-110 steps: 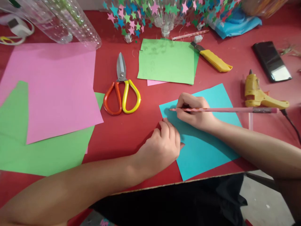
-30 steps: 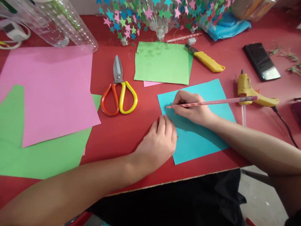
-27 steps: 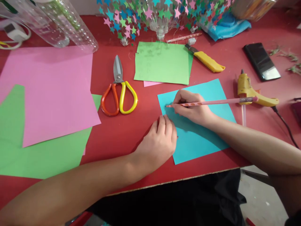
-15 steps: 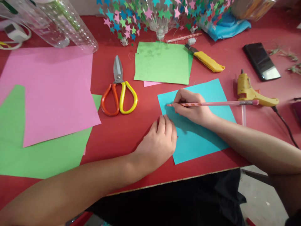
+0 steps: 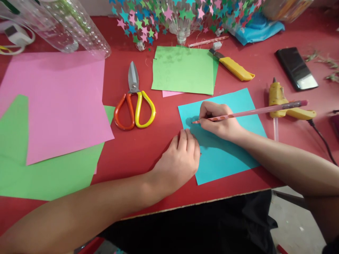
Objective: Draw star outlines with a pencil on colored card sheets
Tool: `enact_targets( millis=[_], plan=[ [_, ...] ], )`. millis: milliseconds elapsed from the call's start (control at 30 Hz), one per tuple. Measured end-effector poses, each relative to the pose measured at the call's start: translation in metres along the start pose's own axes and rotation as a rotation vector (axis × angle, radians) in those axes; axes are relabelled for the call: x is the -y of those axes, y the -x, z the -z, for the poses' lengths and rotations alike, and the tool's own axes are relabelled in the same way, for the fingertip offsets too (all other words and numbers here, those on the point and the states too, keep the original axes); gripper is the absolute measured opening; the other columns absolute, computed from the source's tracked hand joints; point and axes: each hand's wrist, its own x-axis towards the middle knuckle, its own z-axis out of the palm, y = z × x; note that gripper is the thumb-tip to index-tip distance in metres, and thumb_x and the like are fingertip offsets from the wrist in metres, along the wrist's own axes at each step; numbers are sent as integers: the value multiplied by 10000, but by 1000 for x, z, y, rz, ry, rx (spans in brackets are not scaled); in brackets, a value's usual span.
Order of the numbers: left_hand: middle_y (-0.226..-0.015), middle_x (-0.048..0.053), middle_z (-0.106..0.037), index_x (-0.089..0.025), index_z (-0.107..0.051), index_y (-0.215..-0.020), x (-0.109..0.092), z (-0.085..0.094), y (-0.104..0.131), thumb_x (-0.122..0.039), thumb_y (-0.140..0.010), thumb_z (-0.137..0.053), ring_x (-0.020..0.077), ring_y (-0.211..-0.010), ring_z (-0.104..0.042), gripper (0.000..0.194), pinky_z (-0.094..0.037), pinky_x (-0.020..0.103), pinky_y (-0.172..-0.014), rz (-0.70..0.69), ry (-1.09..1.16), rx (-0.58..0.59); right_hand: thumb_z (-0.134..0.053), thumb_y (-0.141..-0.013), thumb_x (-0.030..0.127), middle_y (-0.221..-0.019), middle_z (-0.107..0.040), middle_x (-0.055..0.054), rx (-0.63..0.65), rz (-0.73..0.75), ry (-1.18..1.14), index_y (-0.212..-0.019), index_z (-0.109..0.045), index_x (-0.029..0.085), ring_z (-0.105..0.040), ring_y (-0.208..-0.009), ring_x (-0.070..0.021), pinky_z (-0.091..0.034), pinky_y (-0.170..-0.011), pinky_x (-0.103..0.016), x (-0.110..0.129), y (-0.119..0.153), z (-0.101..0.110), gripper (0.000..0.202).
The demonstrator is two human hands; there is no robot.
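Observation:
A blue sheet of paper (image 5: pixel 225 155) lies at a slant on the red table (image 5: pixel 127 151). My right hand (image 5: pixel 221 120) is closed round a pink pencil (image 5: pixel 249 113), its tip at the sheet's upper left part and its eraser end over the glue gun. My left hand (image 5: pixel 180 158) rests on the sheet's left edge, fingers together and curled, with a small dark tip of something showing beside it. Whether it holds that is unclear. Scissors (image 5: pixel 134 95) with red and yellow handles lie to the left of the blue sheet.
Pink (image 5: pixel 63 106) and green sheets (image 5: pixel 63 176) overlap at left. Behind are light green paper (image 5: pixel 182 70), a yellow cutter (image 5: pixel 235 68), star decorations (image 5: pixel 168 14) and plastic bottles (image 5: pixel 79 28). A phone (image 5: pixel 296 68) and yellow glue gun (image 5: pixel 278 97) lie at right.
My right hand has shifted slightly right, and the pencil tip has moved right and a little down. The pencil's eraser end has risen and swung up. My left hand stays in place.

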Motion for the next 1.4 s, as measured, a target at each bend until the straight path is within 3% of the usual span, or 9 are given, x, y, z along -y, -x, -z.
enact_targets(
  millis=[1400],
  plan=[
    [-1163,303,-664,75,-630,-1172,-1,0,1,-199,-915,-559,369,-1077,-668,383,-578,403,-868,-16,-1,18,-582,-787,93,-655,-512,45,64,1,26,-724,-503,180,-431,-565,-71,-314,-520,-217,1,2,-6,134]
  ],
)
